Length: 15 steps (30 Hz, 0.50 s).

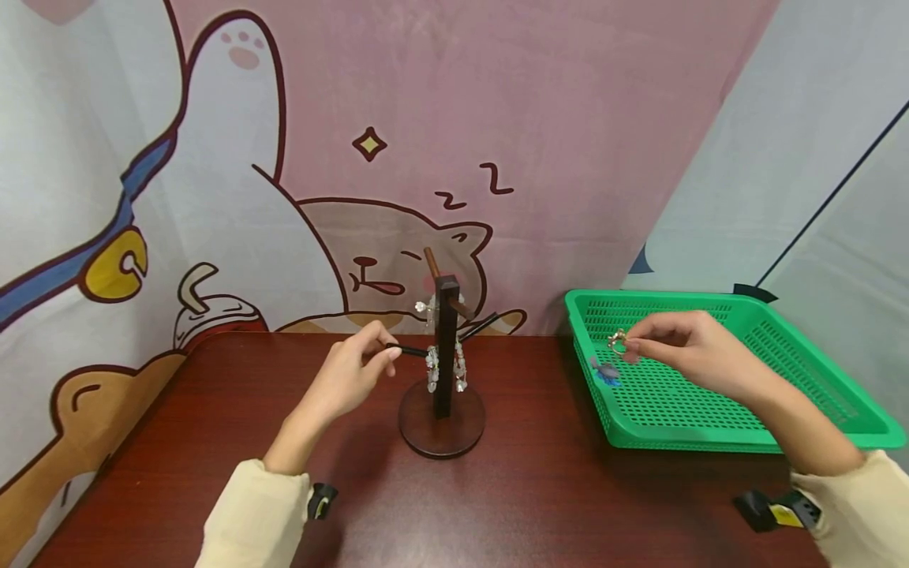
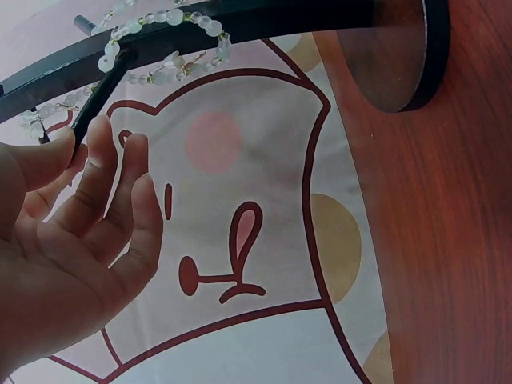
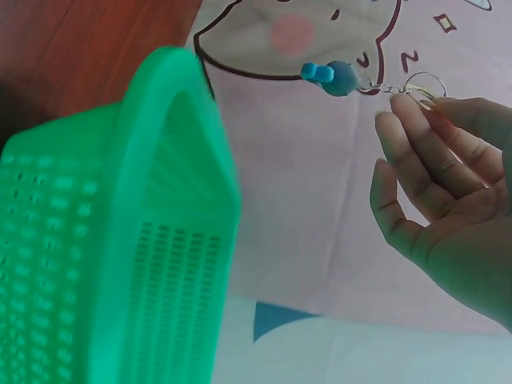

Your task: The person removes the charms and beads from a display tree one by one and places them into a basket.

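A dark wooden jewellery stand (image 1: 443,355) with several pegs rises from a round base (image 1: 442,442). Clear and white beaded bracelets (image 2: 214,30) hang on its pegs. My left hand (image 1: 355,369) pinches the end of one black peg (image 2: 98,98) between thumb and index finger, and a bracelet hangs further in on that peg. Over the near-left part of the green basket, my right hand (image 1: 682,347) pinches a keychain (image 3: 342,78) by its metal ring (image 3: 428,78). Its blue pendant (image 1: 607,372) dangles below the fingers in the head view.
The green plastic basket (image 1: 696,439) with mesh walls stands at the right on the reddish-brown table (image 1: 525,505). Behind the table hangs a cloth (image 1: 568,142) printed with cartoon animals.
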### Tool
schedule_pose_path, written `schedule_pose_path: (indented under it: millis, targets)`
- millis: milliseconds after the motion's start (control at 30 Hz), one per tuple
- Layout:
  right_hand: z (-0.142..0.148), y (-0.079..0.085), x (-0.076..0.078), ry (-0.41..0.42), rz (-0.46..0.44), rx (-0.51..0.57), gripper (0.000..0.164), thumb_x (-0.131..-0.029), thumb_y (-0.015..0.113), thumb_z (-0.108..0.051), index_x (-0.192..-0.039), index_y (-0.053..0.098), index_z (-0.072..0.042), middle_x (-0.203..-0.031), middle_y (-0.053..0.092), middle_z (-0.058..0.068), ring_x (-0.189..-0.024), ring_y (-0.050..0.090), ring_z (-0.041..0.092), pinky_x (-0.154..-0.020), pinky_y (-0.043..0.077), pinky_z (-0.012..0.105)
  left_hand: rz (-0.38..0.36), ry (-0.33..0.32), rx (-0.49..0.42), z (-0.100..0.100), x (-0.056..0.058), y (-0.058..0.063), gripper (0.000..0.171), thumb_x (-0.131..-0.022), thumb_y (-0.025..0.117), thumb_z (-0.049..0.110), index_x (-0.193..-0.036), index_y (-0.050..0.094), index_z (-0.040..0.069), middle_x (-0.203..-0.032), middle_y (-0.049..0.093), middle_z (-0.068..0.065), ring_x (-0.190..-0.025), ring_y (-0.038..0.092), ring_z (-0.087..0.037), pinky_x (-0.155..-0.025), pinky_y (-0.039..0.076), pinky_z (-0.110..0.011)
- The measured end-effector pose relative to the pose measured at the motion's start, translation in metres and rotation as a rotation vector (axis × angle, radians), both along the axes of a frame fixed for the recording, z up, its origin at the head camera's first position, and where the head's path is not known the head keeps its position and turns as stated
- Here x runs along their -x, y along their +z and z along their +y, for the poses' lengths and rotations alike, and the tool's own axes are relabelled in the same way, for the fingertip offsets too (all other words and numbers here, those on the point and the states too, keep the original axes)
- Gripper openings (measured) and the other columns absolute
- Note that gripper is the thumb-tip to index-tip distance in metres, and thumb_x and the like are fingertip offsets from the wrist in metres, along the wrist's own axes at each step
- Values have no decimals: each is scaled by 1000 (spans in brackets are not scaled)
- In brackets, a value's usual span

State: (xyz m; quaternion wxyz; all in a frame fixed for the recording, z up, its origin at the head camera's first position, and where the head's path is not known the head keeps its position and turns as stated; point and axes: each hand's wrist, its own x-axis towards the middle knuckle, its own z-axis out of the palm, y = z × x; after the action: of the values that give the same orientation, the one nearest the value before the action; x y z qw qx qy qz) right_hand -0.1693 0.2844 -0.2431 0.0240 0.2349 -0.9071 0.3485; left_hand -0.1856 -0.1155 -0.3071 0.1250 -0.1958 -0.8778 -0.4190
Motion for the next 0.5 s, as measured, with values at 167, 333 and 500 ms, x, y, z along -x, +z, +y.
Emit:
schedule_pose_path:
  millis: [167, 333, 500]
  targets:
    - [13, -8, -1, -34, -12, -20, 12, -90, 58, -13, -95, 67, -7, -79, 67, -2, -77, 62, 11, -67, 47, 23, -8, -2, -1, 0, 0, 0, 6, -89, 58, 11, -88, 55, 8, -63, 59, 0, -55, 46, -12, -54, 36, -29]
    - [25, -17, -1, -33, -35, -18, 12, -91, 56, -11, -94, 66, -6, -79, 67, -1, -75, 62, 12, -67, 48, 23, -11, -3, -1, 0, 0, 0, 6, -89, 58, 12, -88, 55, 8, -63, 59, 1, -54, 46, -12, -53, 36, -29]
    - [33, -26, -1, -26, -54, -5, 12, -91, 56, -10, -93, 66, -5, -79, 66, 0, -75, 62, 12, -67, 48, 22, -10, -2, -1, 0, 0, 0, 6, -90, 58, 12, -88, 55, 8, -63, 59, 0, -54, 46, -11, -53, 36, -29]
